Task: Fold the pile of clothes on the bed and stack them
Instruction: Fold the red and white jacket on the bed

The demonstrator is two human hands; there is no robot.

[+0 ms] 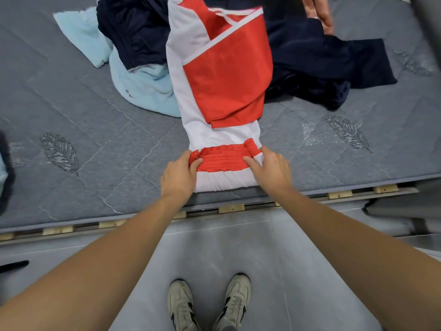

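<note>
A red and white garment (222,75) lies lengthwise on the grey mattress (83,144), folded narrow, its red elastic waistband (223,157) near the front edge. My left hand (180,174) pinches the waistband's left end. My right hand (268,167) pinches its right end, thumb on top. Behind it sits the pile: dark navy clothes (317,63) to the right and back, and a light blue garment (143,89) to the left.
Another person's hand (319,13) rests on the navy clothes at the top right. The wooden slats of the bed frame (231,207) show under the mattress edge. My shoes (210,304) stand on the grey tiled floor. A dark item (4,168) sits at the far left.
</note>
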